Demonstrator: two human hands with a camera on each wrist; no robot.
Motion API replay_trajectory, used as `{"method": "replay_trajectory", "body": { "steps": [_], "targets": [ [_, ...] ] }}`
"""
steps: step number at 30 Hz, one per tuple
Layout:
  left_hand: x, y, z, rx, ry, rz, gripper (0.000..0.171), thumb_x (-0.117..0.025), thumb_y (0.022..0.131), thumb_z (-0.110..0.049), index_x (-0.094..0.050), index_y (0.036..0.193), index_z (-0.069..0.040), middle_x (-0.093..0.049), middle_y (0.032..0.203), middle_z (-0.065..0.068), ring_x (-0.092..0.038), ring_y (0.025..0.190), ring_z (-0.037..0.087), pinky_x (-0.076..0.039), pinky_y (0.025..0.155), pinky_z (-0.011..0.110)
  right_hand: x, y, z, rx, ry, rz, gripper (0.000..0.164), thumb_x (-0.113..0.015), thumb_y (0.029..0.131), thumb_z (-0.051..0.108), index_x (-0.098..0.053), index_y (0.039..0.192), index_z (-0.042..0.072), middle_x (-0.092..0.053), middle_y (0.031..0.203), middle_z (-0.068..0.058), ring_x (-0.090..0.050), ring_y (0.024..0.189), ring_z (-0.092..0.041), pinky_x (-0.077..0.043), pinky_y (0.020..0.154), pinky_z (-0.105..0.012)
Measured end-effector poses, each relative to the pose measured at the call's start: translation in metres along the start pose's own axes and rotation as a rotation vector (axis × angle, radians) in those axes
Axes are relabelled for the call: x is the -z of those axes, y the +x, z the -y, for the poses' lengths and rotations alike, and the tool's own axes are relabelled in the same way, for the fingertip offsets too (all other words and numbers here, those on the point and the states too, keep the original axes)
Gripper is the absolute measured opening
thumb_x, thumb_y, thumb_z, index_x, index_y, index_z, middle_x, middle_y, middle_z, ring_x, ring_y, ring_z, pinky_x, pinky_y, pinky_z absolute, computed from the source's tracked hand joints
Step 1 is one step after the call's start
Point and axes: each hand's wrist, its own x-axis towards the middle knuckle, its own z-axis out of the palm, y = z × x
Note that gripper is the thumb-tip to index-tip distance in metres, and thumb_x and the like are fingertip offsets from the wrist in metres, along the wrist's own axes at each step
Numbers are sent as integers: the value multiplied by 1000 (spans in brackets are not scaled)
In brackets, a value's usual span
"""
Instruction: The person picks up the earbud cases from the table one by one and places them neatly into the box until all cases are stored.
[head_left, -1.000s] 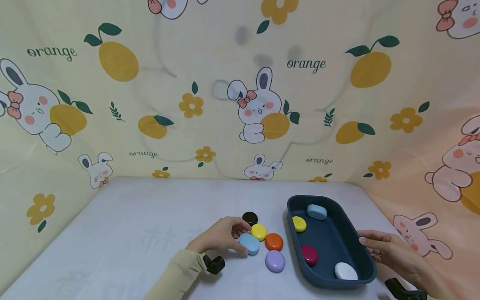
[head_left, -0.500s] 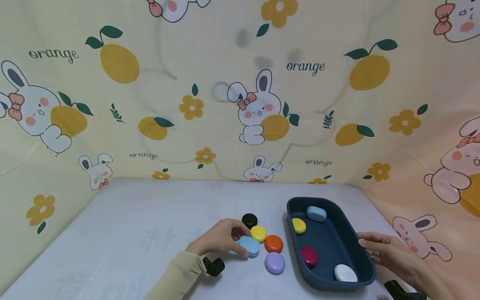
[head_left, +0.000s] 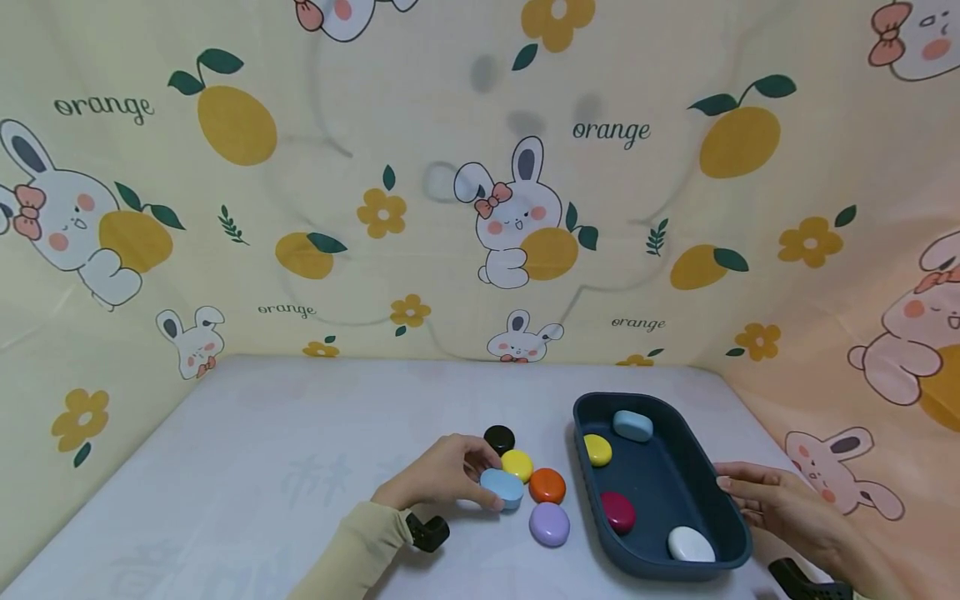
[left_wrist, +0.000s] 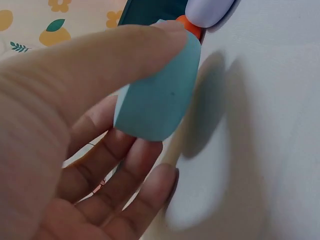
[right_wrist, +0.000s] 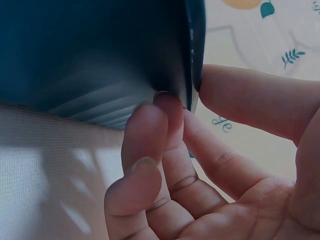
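Note:
My left hand (head_left: 435, 473) pinches a light blue rounded block (head_left: 503, 489) between thumb and fingers. In the left wrist view the block (left_wrist: 157, 97) is tilted, apart from its shadow on the white cloth. Close by lie smooth rounded pieces: black (head_left: 499, 438), yellow (head_left: 517, 465), orange (head_left: 547, 485) and lilac (head_left: 550, 524). My right hand (head_left: 798, 508) holds the right side of a dark blue tray (head_left: 675, 568). In the right wrist view the thumb touches the tray's (right_wrist: 95, 55) rim, and curled fingers meet its outer wall.
Inside the tray are a light blue block (head_left: 633, 426), a yellow piece (head_left: 598, 450), a dark red piece (head_left: 618, 512) and a white piece (head_left: 691, 544). A white cloth (head_left: 247, 467) covers the table. Behind it hangs a patterned curtain (head_left: 427, 100) with rabbits and oranges.
The light blue block in my left hand has shifted slightly right and up, towards the yellow piece. My right hand and the tray stay in place.

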Motion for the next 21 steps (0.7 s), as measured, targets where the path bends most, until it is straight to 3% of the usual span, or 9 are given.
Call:
{"method": "replay_trajectory", "body": {
  "steps": [12,21],
  "targets": [
    [0,1,2,-8,-8,-30,37,-91,70,-24,-68,99,-19,-64,93,-5,-62,85,17,-53,76,28,1,1,1,-10,-30,-23,22,-53,103,17,-68,119,13,-68,112,2,-63,100,-21,-53,89,-41],
    [0,1,2,-9,-15,-43,37,-91,70,-25,-67,99,-18,-64,93,-4,-61,84,18,-53,76,27,-1,0,1,-8,-12,-20,22,-53,103,18,-68,118,13,-68,110,2,-63,97,-22,-53,87,-36]
  ]
}}
